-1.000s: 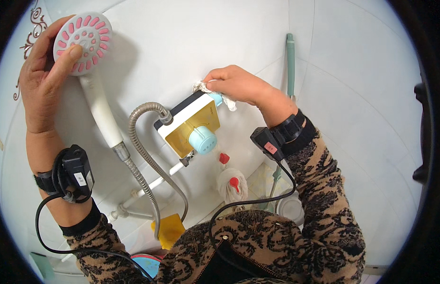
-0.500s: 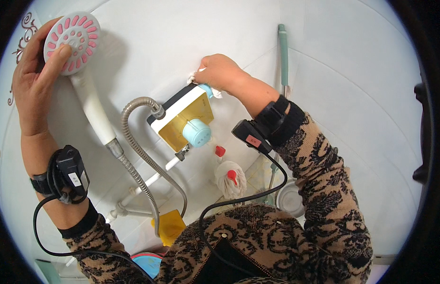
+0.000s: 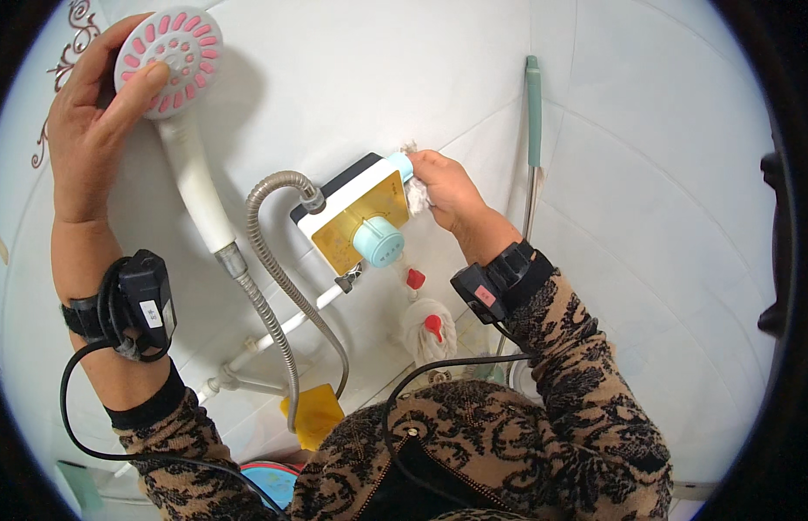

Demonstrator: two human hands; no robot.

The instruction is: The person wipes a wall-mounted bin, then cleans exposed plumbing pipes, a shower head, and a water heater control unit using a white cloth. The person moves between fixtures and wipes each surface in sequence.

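My left hand (image 3: 87, 152) is closed round the head of a white handheld shower head (image 3: 180, 68) with pink nozzles, its thumb lying across the spray face. The handle slants down to a metal hose (image 3: 267, 326). At the right end of a wall-mounted shower control box (image 3: 393, 193), with a gold-coloured front, my right hand (image 3: 454, 193) pinches a crumpled white cloth (image 3: 418, 198). Its fingers touch the light-blue side knob (image 3: 403, 166), and the cloth hangs below them. A larger light-blue knob (image 3: 379, 242) projects from the box's front.
Below the box, a white pipe (image 3: 293, 323) runs along the wall. A red-handled valve (image 3: 432, 326) wrapped in pale material sits lower down. A green-handled pole (image 3: 533, 113) leans in the corner. Near my body are a yellow object (image 3: 313, 417) and a blue basin (image 3: 269, 482).
My right hand has shifted with the cloth from the box's upper corner down and round to its right end. The left hand keeps its hold on the shower head. The whole view has shifted slightly.
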